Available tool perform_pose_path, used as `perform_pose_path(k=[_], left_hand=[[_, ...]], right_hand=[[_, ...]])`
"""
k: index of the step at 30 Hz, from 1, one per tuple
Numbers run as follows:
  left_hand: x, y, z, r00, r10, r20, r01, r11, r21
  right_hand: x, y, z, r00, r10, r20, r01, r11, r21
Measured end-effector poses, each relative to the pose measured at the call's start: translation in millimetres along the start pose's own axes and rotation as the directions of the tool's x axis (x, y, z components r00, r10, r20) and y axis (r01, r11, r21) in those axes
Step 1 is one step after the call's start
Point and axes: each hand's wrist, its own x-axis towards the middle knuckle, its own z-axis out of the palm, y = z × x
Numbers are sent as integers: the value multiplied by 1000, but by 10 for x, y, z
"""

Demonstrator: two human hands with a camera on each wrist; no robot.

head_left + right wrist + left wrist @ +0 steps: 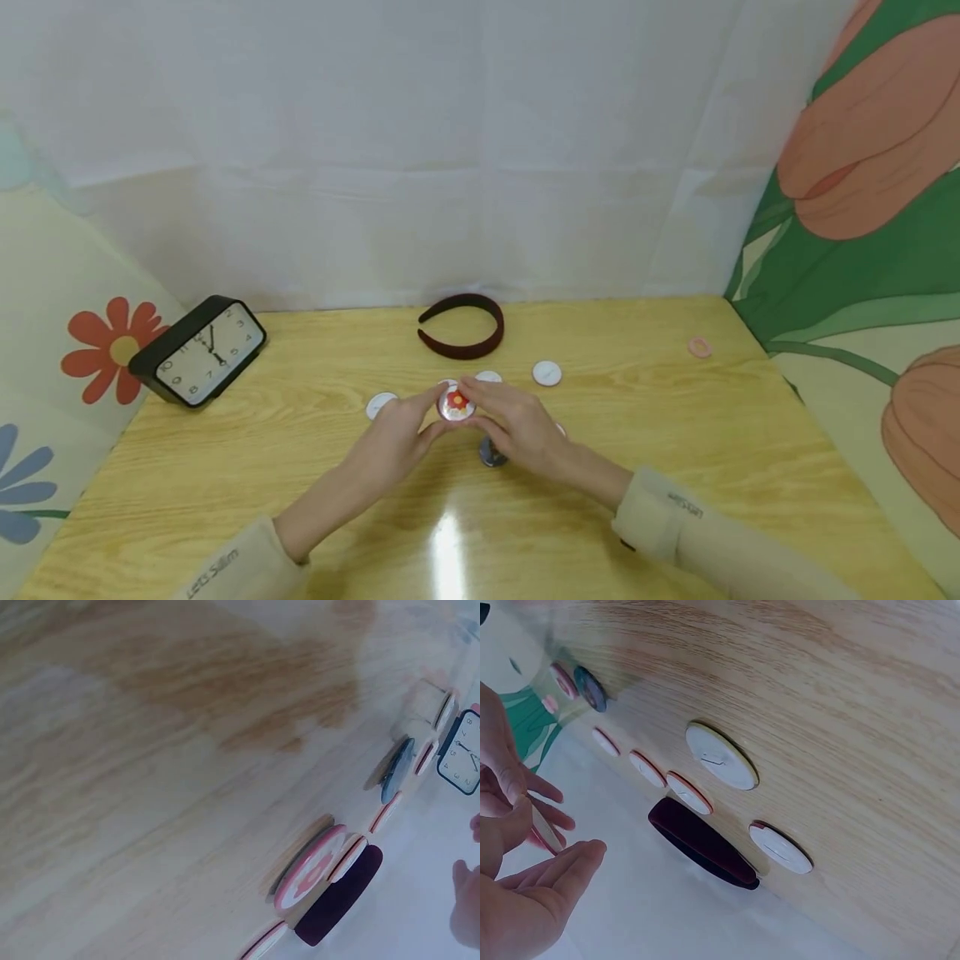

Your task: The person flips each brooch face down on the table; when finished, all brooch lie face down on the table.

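Both hands pinch one round pin badge (456, 403) by its rim, raised over the table; its front, with a red flower on white, faces the head camera. My left hand (397, 429) has thumb and fingertips at its left side. My right hand (521, 425) has thumb and index finger at its right side. In the left wrist view the held badge (546, 831) appears nearly edge-on between the fingers. A dark badge (492, 452) lies below the right hand. White-backed badges, such as one (381, 406) beside the left hand and one (547, 373) farther back, lie around.
A dark red headband (491, 340) lies at the back of the wooden table (600, 533). A black-framed clock (206, 354) stands at the left. At the far right is a small pink ring (700, 347). A white cloth (450, 150) hangs behind the table.
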Motion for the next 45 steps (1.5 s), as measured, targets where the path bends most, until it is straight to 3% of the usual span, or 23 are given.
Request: perform_pose_path(k=[9, 16, 19, 22, 26, 29, 32, 37, 40, 45], left_hand=[[-13, -6, 9, 999, 16, -40, -19, 998, -56], [-42, -9, 27, 999, -21, -46, 16, 994, -107], [-50, -9, 45, 999, -32, -34, 28, 993, -112], [-66, -17, 79, 999, -24, -25, 22, 994, -109], [-92, -43, 126, 998, 18, -55, -23, 994, -108], [-103, -64, 140, 993, 67, -94, -75, 993, -89], [-118, -79, 139, 991, 80, -110, -88, 994, -70], [-160, -118, 162, 993, 89, -81, -92, 995, -39], [-173, -151, 184, 991, 113, -71, -115, 993, -18], [-181, -205, 190, 994, 99, -41, -100, 995, -14]], right_hand=[[-8, 82, 47, 989, -126, -83, 129, 991, 24], [-1, 109, 64, 976, -193, -104, 193, 981, -16], [-7, 92, 72, 987, -127, -102, 128, 992, 2], [-5, 36, 87, 994, 56, -90, -44, 990, 134], [19, -58, 113, 947, 315, -59, -279, 901, 333], [33, -100, 129, 921, 387, -47, -341, 858, 384], [35, -107, 152, 919, 393, -20, -351, 841, 412], [18, -100, 176, 913, 404, 51, -385, 818, 427], [4, -87, 166, 923, 377, 74, -374, 838, 397], [-28, -2, 142, 955, 255, 151, -292, 896, 335]])
